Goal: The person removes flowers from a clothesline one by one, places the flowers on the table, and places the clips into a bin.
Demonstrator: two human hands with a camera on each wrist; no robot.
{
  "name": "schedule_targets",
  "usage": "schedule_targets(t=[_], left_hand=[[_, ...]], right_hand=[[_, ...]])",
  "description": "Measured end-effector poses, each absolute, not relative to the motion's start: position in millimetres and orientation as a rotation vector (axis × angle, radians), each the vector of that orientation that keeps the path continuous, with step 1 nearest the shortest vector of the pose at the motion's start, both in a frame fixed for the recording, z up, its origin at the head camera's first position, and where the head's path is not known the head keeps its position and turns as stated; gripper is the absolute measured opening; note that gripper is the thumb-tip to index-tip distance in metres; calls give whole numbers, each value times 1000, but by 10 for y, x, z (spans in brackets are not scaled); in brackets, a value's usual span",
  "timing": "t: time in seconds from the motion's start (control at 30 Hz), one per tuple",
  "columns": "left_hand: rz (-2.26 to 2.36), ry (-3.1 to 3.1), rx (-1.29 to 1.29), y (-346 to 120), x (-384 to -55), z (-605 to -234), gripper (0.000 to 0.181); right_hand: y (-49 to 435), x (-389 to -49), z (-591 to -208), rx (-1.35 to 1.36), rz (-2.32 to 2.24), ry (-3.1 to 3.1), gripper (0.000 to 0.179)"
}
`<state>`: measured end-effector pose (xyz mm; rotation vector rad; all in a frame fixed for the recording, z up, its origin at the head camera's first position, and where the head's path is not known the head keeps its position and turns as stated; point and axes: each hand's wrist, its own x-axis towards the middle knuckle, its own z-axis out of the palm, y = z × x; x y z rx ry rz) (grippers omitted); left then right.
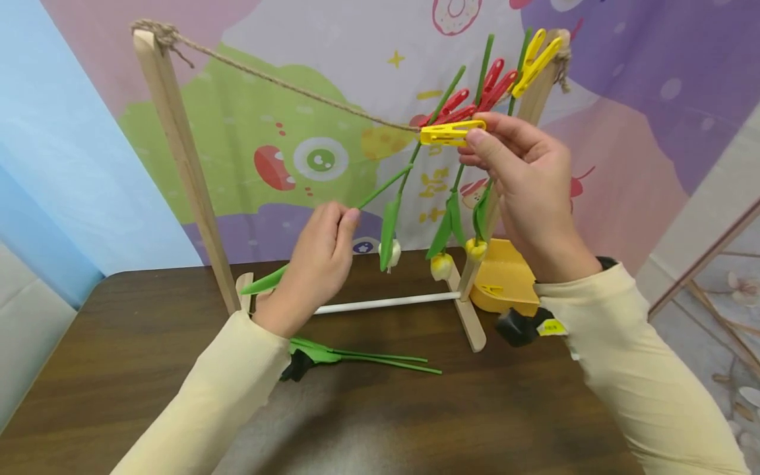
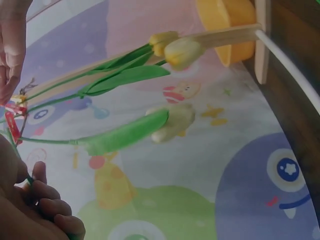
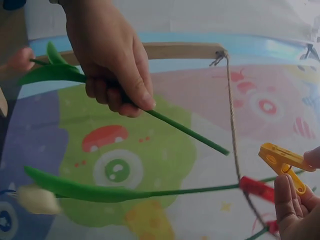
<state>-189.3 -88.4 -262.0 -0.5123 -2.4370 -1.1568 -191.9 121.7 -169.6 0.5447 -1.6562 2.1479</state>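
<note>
My left hand point(image 1: 311, 264) grips the green stem point(image 3: 187, 131) of an artificial tulip, its bare end pointing up toward the twine point(image 1: 285, 84). A pinkish bloom point(image 3: 20, 61) shows beyond that hand in the right wrist view. Between thumb and fingers, my right hand point(image 1: 528, 178) pinches a yellow clothespin point(image 3: 282, 157) beside the twine. Three tulips hang bloom-down: a white one point(image 1: 390, 254) and two yellow ones, the nearer being this yellow tulip point(image 1: 441, 266). Red clothespins point(image 1: 495, 86) and another yellow clothespin point(image 1: 537, 64) hold their stems on the twine.
Wooden posts point(image 1: 184, 165) carry the twine, joined low down by a white rod point(image 1: 386, 303). More green stems point(image 1: 386, 358) lie on the dark table point(image 1: 475, 422). A yellow container point(image 1: 505, 270) with a clothespin inside stands behind the right foot. A cartoon-print cloth point(image 1: 332, 59) hangs behind.
</note>
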Motion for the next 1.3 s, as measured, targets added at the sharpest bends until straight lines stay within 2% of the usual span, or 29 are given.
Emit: schedule_targets(t=[0.33,0.7,1.3], left_hand=[[-837,-2602,-566,-903,-1810,-2833,32],[-356,-2556,-567,-853,-1680,-3172,28],[-185,-2538,-566,-840,-1460,-3668,28]], right_hand=[[1439,-1959,-2033,412,2331,-1613,16],[1629,-1956,-2385,327,2389,-1681,20],[1848,-1934,-2774,227,2514,-1630,16]])
